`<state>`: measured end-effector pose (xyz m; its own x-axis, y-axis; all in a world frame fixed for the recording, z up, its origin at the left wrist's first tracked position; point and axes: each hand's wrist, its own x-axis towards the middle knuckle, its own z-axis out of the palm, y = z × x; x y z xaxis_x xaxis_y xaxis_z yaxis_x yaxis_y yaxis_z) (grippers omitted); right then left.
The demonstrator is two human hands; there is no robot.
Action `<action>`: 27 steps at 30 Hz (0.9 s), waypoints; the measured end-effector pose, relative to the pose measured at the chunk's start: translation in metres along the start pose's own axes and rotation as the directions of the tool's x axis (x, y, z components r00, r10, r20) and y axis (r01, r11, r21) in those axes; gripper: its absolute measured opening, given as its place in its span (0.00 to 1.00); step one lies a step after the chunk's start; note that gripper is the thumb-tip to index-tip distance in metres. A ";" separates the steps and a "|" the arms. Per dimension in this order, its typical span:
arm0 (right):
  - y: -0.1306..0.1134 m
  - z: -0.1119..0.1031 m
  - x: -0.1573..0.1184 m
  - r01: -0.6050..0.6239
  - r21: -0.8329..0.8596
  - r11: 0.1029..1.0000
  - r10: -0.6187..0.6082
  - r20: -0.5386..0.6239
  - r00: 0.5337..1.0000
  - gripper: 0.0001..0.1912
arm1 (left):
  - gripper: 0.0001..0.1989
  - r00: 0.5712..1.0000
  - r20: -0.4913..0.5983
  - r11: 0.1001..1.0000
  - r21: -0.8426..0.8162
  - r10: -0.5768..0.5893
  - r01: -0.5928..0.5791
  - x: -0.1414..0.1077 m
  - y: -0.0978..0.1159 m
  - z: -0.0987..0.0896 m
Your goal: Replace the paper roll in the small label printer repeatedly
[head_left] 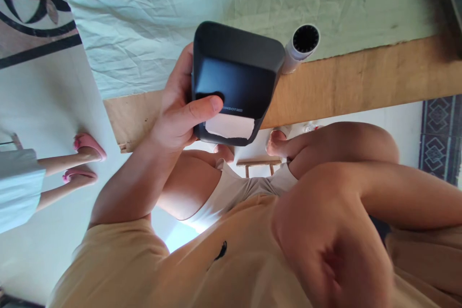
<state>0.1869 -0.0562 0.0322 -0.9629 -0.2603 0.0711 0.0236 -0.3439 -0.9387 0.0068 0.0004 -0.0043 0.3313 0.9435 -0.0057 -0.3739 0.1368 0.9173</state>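
Observation:
My left hand [180,110] grips a black label printer [234,72] by its left side, thumb laid across the front near the faint lettering. A strip of white label paper [230,126] shows at the printer's lower edge. Close to the printer's right side stands a white cylinder [290,59] with a dark, toothed opening at its top. My right hand [335,236] is bent in close to the camera at the lower right, blurred. Its fingers do not show clearly, and whether it holds anything is hidden.
A pale green cloth [137,24] covers most of the table, leaving a bare wooden edge [361,79]. A dark object [447,0] sits at the top right. Another person's legs in pink slippers [88,147] are at the left. Below the table, a wooden rung [258,163] shows between my legs.

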 end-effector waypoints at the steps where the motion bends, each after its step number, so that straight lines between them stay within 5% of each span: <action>1: -0.003 -0.004 -0.004 0.069 0.052 0.996 -0.069 -0.005 0.998 0.19 | 0.23 1.000 -0.019 1.000 0.024 0.015 -0.015 0.000 0.001 -0.001; 3: -0.008 -0.005 -0.012 0.165 0.043 0.985 -0.147 -0.284 0.948 0.23 | 0.25 0.999 -0.040 0.998 0.058 0.016 -0.013 0.000 0.002 -0.004; 4: -0.010 -0.004 -0.014 0.198 -0.029 0.980 -0.189 -0.448 0.874 0.22 | 0.26 0.999 -0.045 0.998 0.059 0.011 -0.008 0.000 0.002 -0.004; 6: -0.014 -0.002 -0.018 0.136 -0.268 0.954 -0.292 -0.713 0.637 0.21 | 0.30 0.999 -0.046 0.999 0.045 0.016 -0.014 0.000 0.002 -0.004; 8: -0.016 -0.003 -0.020 -0.102 -0.432 0.896 -0.367 -0.850 0.378 0.20 | 0.34 0.999 -0.042 0.999 0.033 0.034 -0.033 0.001 0.002 -0.003; 10: -0.015 -0.008 -0.020 -0.320 -0.416 0.851 -0.366 -0.907 0.206 0.19 | 0.37 0.997 -0.068 0.999 0.015 0.042 -0.041 0.001 0.001 0.000; 18: -0.003 -0.027 -0.018 -0.445 -0.229 0.866 -0.250 -0.968 0.012 0.26 | 0.30 0.995 -0.095 0.997 -0.075 -0.012 0.005 0.003 0.002 0.008; 23: -0.005 -0.031 -0.020 -0.479 -0.224 0.849 -0.251 -0.968 0.006 0.27 | 0.18 0.990 -0.079 0.990 -0.082 -0.119 0.112 0.005 0.006 0.007; 27: -0.005 -0.033 -0.021 -0.489 -0.222 0.844 -0.249 -0.969 0.010 0.26 | 0.19 0.987 -0.089 0.983 -0.140 -0.131 0.118 0.007 0.008 0.005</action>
<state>0.1981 -0.0191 0.0241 -0.2757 0.9568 -0.0927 0.4310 0.0369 -0.9016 0.0107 0.0066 0.0052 0.2992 0.9404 -0.1614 -0.4496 0.2881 0.8455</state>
